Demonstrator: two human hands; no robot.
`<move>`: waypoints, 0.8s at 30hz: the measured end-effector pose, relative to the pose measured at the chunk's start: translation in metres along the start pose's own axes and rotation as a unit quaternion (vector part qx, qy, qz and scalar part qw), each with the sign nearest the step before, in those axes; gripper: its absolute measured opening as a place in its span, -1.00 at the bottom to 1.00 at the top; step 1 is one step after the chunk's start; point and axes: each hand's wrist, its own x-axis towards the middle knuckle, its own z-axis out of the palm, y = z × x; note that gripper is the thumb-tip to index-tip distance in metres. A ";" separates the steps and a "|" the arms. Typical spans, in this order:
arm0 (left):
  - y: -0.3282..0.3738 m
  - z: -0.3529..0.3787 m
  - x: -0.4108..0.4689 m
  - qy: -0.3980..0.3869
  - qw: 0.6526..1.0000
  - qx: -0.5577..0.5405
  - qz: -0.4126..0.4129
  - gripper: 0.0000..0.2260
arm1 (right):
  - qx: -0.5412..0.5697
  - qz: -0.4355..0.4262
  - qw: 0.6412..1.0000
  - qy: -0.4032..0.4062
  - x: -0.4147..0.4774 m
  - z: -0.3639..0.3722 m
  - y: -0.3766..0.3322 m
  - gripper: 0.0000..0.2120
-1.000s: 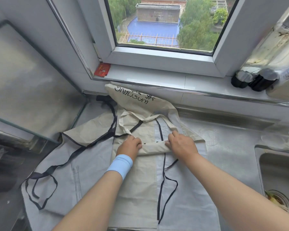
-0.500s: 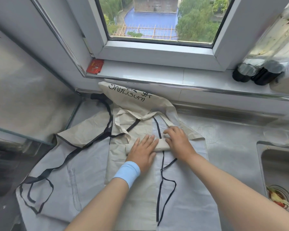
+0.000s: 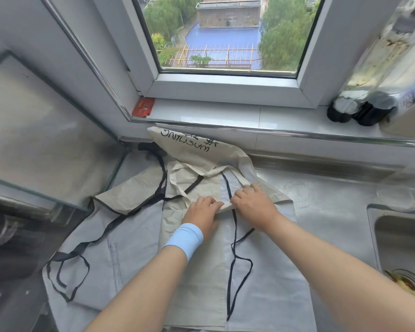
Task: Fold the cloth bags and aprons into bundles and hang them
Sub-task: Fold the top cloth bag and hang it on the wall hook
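Note:
A beige cloth bag (image 3: pixel 194 279) lies lengthwise on the counter, its far end turned into a small roll (image 3: pixel 226 205). My left hand (image 3: pixel 201 213), with a light blue wristband, and my right hand (image 3: pixel 253 204) both grip that roll, fingers curled over it. Under the bag spreads a pale grey apron (image 3: pixel 134 250) with black straps (image 3: pixel 235 257). A second beige bag (image 3: pixel 189 147) printed with black letters is crumpled behind, against the window ledge.
A metal sink (image 3: pixel 403 248) with food scraps in its drain is at the right. Dark-capped bottles (image 3: pixel 359 109) stand on the sill. A glass panel (image 3: pixel 34 130) and a dark stove area border the left. A red packet (image 3: pixel 143 107) sits in the sill corner.
My left hand went from gripping the roll, to lying flat on the bag, to gripping the roll again. The roll sits a little nearer to me on the bag.

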 end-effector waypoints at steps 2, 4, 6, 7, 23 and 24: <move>-0.001 -0.015 -0.005 0.035 0.999 -0.008 0.002 -0.63 | 0.035 0.016 0.999 0.009 0.004 -0.017 0.000 -0.85; -0.005 -0.032 -0.010 0.070 0.996 -0.047 -0.008 -0.67 | 0.118 0.037 0.992 -0.001 0.008 -0.042 -0.002 -0.91; -0.010 -0.053 -0.019 0.064 0.994 -0.080 -0.023 -0.66 | 0.203 0.082 0.973 -0.067 0.016 -0.079 -0.006 -0.85; -0.012 -0.063 -0.023 0.044 0.994 -0.093 -0.033 -0.65 | 0.221 0.095 0.964 -0.109 0.020 -0.096 -0.008 -0.82; -0.096 -0.177 -0.154 -0.044 0.831 -0.547 -0.088 -0.88 | -0.015 -0.030 0.992 0.118 0.084 -0.216 -0.108 -0.46; -0.099 -0.183 -0.161 -0.041 0.790 -0.607 -0.081 -0.90 | -0.035 -0.049 0.988 0.146 0.084 -0.216 -0.120 -0.40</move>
